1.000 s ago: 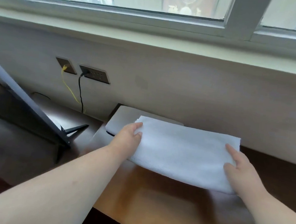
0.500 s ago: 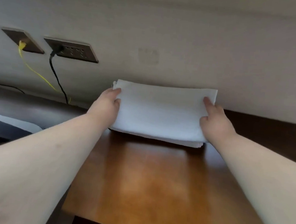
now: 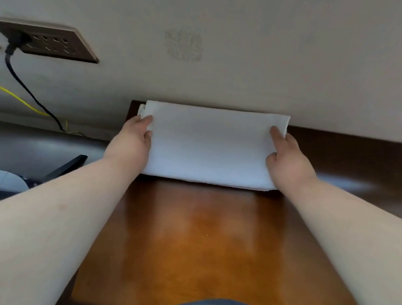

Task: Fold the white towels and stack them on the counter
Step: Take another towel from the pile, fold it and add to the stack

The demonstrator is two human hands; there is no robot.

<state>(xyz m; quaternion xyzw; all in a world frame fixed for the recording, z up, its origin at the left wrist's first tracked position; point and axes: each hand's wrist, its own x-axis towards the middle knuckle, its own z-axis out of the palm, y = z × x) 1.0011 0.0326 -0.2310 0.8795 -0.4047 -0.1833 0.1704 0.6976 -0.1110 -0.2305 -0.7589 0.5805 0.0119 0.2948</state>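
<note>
A folded white towel (image 3: pixel 210 146) lies flat at the far end of the brown wooden counter (image 3: pixel 200 239), its back edge against the wall. More white layers show under its left and front edges, so it rests on a stack. My left hand (image 3: pixel 131 142) grips the towel's left end, thumb on top. My right hand (image 3: pixel 286 158) holds the right end the same way, with the fingers tucked under the side.
A dark socket panel (image 3: pixel 45 41) sits on the wall at left with a black cable (image 3: pixel 28 89) plugged in and a yellow cable (image 3: pixel 10 93) beside it. A lower dark surface (image 3: pixel 34 144) lies to the left, with a black stand foot (image 3: pixel 67 166).
The towel was carried forward from above the counter and set down against the wall. Both hands stayed on its ends, and the view dropped and closed in.
</note>
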